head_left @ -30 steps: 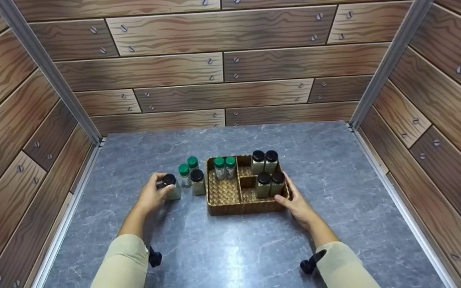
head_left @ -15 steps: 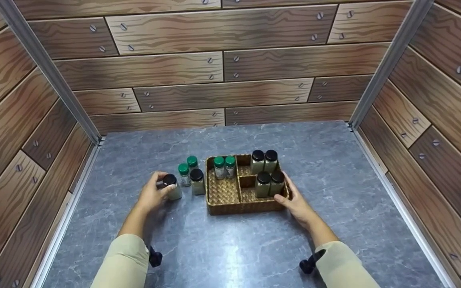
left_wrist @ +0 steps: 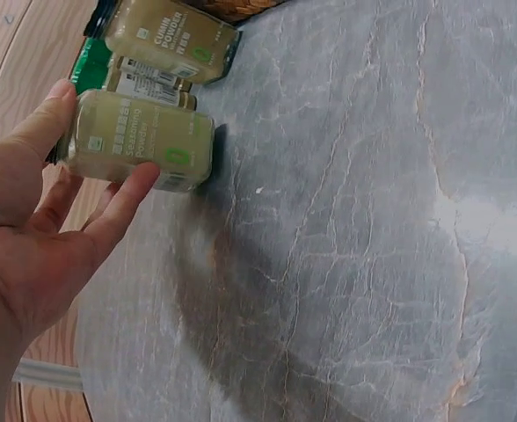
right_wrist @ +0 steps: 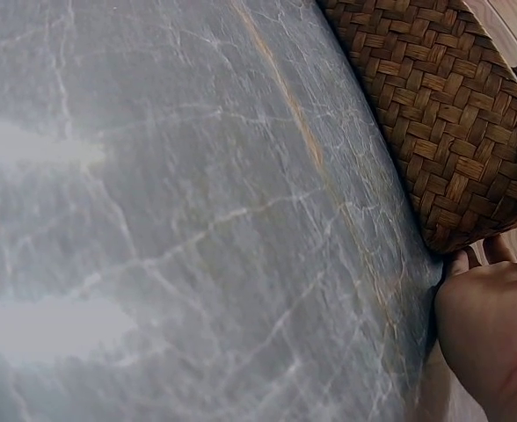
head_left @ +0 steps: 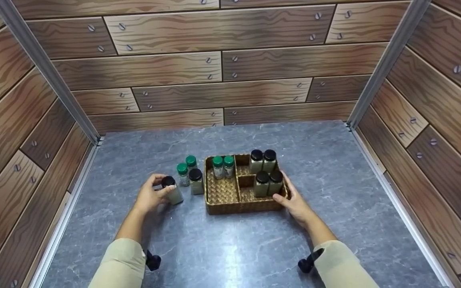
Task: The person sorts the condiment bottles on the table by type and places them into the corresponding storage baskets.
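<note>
My left hand (head_left: 150,196) holds a black-lidded spice jar (head_left: 175,197) near its lid, and the jar leans with its base towards the right. In the left wrist view, the label on this jar (left_wrist: 144,145) reads "Seasoning Powder", and thumb and fingers lie on opposite sides. Just right of it stands a cumin powder jar (head_left: 196,187), also black-lidded, beside two green-capped bottles (head_left: 182,177). My right hand (head_left: 297,205) grips the right end of a woven basket (head_left: 234,209), its thumb at the front rim and its fingers along the outer side.
The basket has three compartments. Two green-capped bottles (head_left: 218,171) stand in the left one, and several black-lidded jars (head_left: 261,188) fill part of the right ones. Wood-patterned walls (head_left: 222,64) enclose the grey marbled tabletop (head_left: 230,248) at the back and sides.
The jar in my left hand has gone from nearly upright to tilted, its base swinging slightly right and nearer. My right hand stays on the basket.
</note>
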`<state>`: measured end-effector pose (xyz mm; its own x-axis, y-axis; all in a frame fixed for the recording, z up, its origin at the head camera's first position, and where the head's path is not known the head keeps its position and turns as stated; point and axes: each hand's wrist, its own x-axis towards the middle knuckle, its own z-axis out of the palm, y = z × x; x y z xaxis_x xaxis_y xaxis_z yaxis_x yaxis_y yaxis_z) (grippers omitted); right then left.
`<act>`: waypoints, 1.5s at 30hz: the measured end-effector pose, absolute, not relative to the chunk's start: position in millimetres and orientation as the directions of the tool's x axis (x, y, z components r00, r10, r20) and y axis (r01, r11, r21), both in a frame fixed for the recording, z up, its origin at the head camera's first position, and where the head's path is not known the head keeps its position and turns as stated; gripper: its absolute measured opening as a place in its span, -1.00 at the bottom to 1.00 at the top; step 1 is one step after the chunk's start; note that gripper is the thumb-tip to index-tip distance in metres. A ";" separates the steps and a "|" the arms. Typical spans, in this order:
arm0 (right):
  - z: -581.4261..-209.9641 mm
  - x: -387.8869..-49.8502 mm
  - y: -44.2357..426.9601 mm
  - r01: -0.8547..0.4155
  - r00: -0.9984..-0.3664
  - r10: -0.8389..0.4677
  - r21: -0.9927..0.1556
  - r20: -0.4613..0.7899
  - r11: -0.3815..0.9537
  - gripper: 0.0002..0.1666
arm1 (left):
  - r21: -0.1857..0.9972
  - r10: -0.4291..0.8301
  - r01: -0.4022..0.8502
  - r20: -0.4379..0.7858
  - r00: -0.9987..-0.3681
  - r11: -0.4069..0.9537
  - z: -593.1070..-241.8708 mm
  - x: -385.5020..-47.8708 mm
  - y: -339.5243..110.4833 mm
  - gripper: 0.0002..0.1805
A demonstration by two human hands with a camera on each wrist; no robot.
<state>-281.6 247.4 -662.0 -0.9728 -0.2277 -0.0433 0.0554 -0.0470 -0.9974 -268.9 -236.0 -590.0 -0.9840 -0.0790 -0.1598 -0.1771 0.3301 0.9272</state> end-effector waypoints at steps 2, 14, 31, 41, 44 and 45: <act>-662.9 -281.8 247.5 0.058 -0.973 -0.228 -0.997 -0.044 -0.051 0.13 | 0.932 -0.088 -0.192 -0.173 -0.981 0.308 -587.2 -268.0 -235.8 -0.44; -666.8 -282.3 246.1 0.067 -0.968 -0.246 -0.995 -0.048 -0.071 0.12 | 0.955 -0.089 -0.215 -0.201 -0.976 0.203 -556.7 -254.6 -227.1 -0.40; -665.0 -280.4 246.1 0.071 -0.974 -0.220 -0.996 -0.057 -0.054 0.12 | 0.977 -0.006 -0.154 -0.155 -0.988 0.145 -515.3 -251.1 -189.8 -0.40; -664.1 -281.2 246.9 0.062 -0.974 -0.222 -0.997 -0.052 -0.037 0.11 | 0.975 0.045 -0.135 -0.145 -0.988 0.179 -506.5 -260.9 -162.4 -0.41; -664.6 -281.1 247.6 0.060 -0.974 -0.223 -0.998 -0.051 -0.033 0.11 | 0.976 0.053 -0.131 -0.142 -0.988 0.177 -505.4 -265.9 -153.3 -0.44; -664.7 -281.1 247.7 0.059 -0.974 -0.222 -0.998 -0.050 -0.034 0.10 | 0.975 0.056 -0.128 -0.140 -0.989 0.182 -505.2 -267.5 -150.2 -0.45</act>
<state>-281.1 247.7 -664.7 -0.9739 -0.2216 -0.0496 0.0585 -0.0339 -0.9977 -267.5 -150.2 -505.2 -0.9886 0.0558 -0.1398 -0.1276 0.1817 0.9750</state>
